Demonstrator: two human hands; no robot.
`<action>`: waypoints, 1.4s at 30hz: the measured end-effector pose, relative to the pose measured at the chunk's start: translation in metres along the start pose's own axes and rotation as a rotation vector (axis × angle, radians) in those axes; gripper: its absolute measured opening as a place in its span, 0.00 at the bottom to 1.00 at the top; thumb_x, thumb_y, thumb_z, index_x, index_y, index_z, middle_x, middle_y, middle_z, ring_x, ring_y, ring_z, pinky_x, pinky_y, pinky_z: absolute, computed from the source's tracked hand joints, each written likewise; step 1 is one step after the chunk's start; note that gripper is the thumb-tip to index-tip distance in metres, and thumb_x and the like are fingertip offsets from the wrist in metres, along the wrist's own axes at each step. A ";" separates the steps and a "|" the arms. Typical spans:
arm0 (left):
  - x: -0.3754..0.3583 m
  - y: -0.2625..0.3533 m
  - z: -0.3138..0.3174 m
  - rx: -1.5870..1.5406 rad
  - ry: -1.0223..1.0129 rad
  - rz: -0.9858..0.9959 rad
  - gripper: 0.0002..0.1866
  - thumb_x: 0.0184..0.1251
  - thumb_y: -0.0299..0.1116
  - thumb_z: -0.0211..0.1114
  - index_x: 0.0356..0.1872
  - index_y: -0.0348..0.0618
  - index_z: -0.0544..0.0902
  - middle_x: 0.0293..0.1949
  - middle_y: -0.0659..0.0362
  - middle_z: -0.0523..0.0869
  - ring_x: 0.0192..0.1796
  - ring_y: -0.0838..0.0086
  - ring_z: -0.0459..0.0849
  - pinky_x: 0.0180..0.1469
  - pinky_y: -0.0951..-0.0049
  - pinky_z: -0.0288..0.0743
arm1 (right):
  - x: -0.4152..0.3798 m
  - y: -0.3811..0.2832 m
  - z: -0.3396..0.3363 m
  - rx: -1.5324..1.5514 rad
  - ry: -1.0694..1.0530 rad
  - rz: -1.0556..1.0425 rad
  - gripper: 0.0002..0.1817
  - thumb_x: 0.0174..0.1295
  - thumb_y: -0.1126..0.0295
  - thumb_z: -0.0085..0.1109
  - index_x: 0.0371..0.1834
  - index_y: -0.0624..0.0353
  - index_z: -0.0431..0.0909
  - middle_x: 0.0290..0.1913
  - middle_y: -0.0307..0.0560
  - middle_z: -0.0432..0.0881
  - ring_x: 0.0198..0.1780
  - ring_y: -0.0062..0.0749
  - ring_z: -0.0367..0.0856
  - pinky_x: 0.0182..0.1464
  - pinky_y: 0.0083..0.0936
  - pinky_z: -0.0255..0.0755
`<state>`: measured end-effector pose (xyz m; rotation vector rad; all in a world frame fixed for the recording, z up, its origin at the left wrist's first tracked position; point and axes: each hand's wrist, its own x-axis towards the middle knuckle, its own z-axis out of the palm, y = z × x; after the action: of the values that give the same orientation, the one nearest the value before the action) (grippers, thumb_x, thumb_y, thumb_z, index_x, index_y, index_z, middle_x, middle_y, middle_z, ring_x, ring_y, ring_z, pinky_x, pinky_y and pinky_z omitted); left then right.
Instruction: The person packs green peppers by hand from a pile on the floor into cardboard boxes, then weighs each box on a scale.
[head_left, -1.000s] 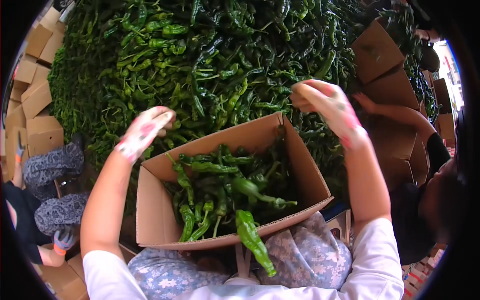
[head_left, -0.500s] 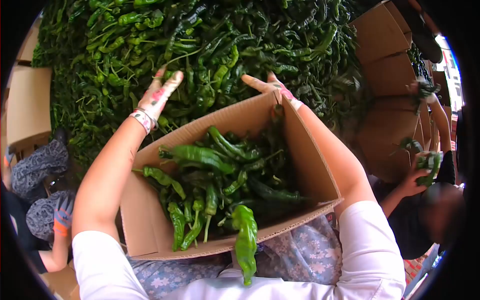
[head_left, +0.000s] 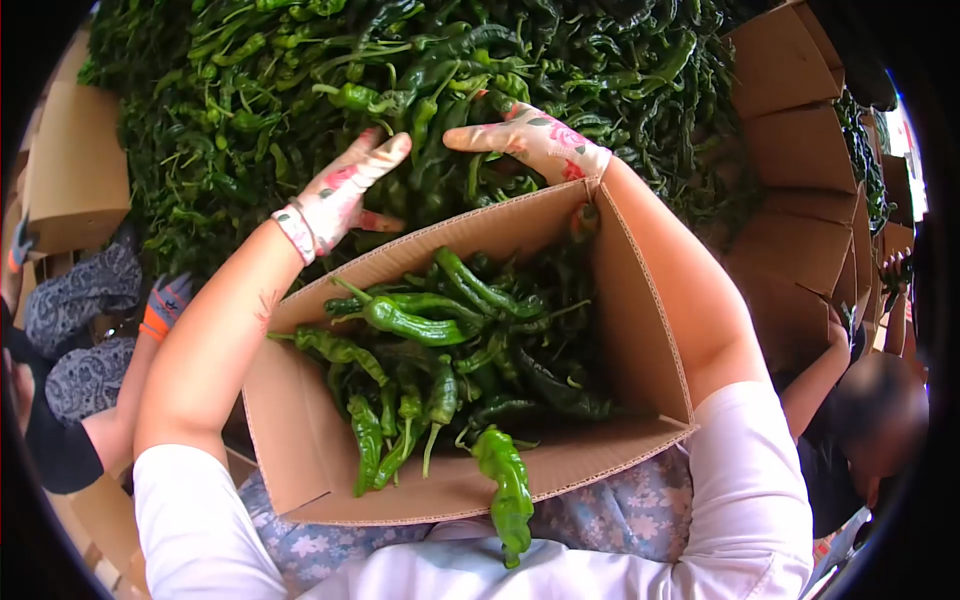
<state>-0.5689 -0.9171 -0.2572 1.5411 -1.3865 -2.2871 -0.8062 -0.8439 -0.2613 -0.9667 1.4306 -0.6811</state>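
Observation:
Both my hands wear pale gloves with a rose print. My left hand (head_left: 345,190) lies open at the near edge of a large heap of green peppers (head_left: 260,130), fingers apart. Just past the box's far corner, my right hand (head_left: 540,142) is also open, thumb stretched toward the left hand and other fingertips partly hidden among the peppers. Between my forearms, an open cardboard box (head_left: 635,310) rests on my lap, partly filled with long green peppers (head_left: 415,322). One crinkled pepper (head_left: 507,490) hangs over its near rim.
At left, a co-worker's gloved hand (head_left: 166,302) with an orange cuff reaches near patterned cloth (head_left: 82,290), beside a carton (head_left: 78,165). More cardboard boxes (head_left: 790,150) line the right side of the heap. Another person (head_left: 825,370) works at the right edge.
My hands have come closer together over the heap, the left shifting right and the right shifting left and slightly up. The left co-worker's gloved hand moved up toward the heap.

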 end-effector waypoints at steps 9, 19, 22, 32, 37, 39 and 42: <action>-0.047 0.030 0.009 -0.037 0.123 0.490 0.36 0.55 0.61 0.67 0.59 0.50 0.71 0.49 0.65 0.80 0.50 0.76 0.77 0.34 0.67 0.74 | -0.025 -0.081 0.016 0.264 -0.197 -0.543 0.15 0.63 0.68 0.57 0.52 0.56 0.80 0.47 0.44 0.85 0.50 0.35 0.83 0.57 0.30 0.74; -0.205 -0.020 -0.015 0.768 -0.183 0.327 0.35 0.63 0.47 0.66 0.66 0.39 0.67 0.66 0.45 0.69 0.70 0.60 0.65 0.71 0.64 0.56 | -0.156 -0.105 0.075 -0.671 -0.277 -0.411 0.39 0.50 0.58 0.70 0.68 0.46 0.66 0.58 0.64 0.70 0.52 0.55 0.75 0.52 0.40 0.73; -0.224 -0.041 -0.011 1.123 -0.492 0.222 0.36 0.66 0.55 0.57 0.67 0.40 0.67 0.69 0.40 0.61 0.72 0.50 0.60 0.72 0.61 0.54 | -0.177 -0.092 0.083 -0.900 -0.371 -0.232 0.30 0.59 0.50 0.60 0.63 0.50 0.72 0.61 0.66 0.70 0.59 0.57 0.74 0.60 0.38 0.70; -0.226 -0.093 0.006 1.365 -0.324 0.269 0.34 0.65 0.60 0.52 0.68 0.56 0.67 0.71 0.40 0.58 0.67 0.44 0.67 0.66 0.54 0.65 | -0.120 -0.018 0.031 -1.983 -0.090 -0.567 0.23 0.62 0.64 0.49 0.62 0.39 0.71 0.40 0.40 0.80 0.50 0.34 0.77 0.50 0.34 0.71; -0.236 -0.066 0.006 1.445 -0.179 0.259 0.31 0.65 0.56 0.54 0.65 0.50 0.71 0.69 0.45 0.63 0.64 0.53 0.71 0.60 0.58 0.71 | -0.084 -0.023 0.045 -2.114 -0.356 -0.236 0.20 0.67 0.58 0.45 0.61 0.44 0.72 0.39 0.38 0.81 0.49 0.33 0.76 0.54 0.33 0.68; -0.239 -0.064 0.006 1.480 -0.167 0.238 0.32 0.65 0.56 0.54 0.65 0.50 0.71 0.68 0.45 0.64 0.63 0.54 0.71 0.58 0.58 0.72 | -0.088 -0.038 0.056 -1.915 -0.262 -0.114 0.21 0.68 0.55 0.44 0.58 0.51 0.74 0.41 0.42 0.82 0.48 0.37 0.76 0.54 0.33 0.68; -0.240 -0.069 0.009 1.596 -0.122 0.316 0.31 0.64 0.58 0.56 0.60 0.47 0.75 0.61 0.47 0.75 0.57 0.58 0.78 0.50 0.59 0.77 | -0.111 -0.056 0.063 -1.745 -0.161 -0.049 0.28 0.69 0.49 0.41 0.50 0.66 0.77 0.44 0.50 0.82 0.49 0.43 0.77 0.52 0.34 0.71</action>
<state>-0.4279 -0.7526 -0.1324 0.9769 -3.4357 -0.7994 -0.7423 -0.7655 -0.1648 -2.2416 1.6783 0.8869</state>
